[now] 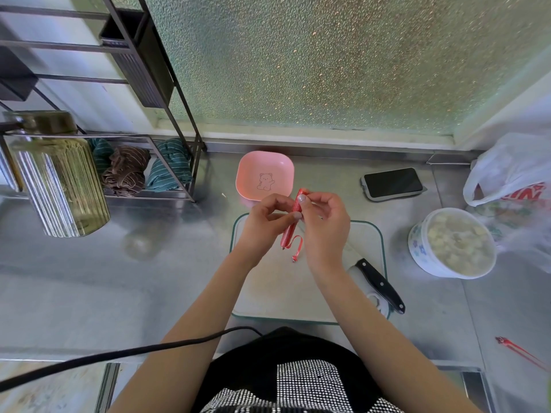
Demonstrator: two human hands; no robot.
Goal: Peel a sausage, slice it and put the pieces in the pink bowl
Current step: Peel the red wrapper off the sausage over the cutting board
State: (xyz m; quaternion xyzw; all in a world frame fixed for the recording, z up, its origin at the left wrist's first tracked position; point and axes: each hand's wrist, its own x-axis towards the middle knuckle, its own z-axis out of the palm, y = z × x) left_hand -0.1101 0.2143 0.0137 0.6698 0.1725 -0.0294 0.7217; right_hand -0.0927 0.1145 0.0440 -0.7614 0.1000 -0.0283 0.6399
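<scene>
We hold a red sausage over the cutting board and work at its wrapper.

Nearest us, a black cable [128, 351] crosses the table [179, 278] at lower left, and a red wrapper strip [520, 351] lies at lower right. Above that sits the cutting board [277, 293], with a black-handled knife [380, 286] resting on its right edge. Over the board, our left hand [262, 223] has its grip closed round the middle of the sausage [293, 223], which tilts upward to the right; our right hand [326, 225] pinches it near the top, and a thin peeled strip [296, 248] curls from its lower end. Right of the board stands a white tub of food [453, 242]. Farther off, the pink bowl [264, 175] sits just beyond our hands, a phone [392, 183] to its right.
</scene>
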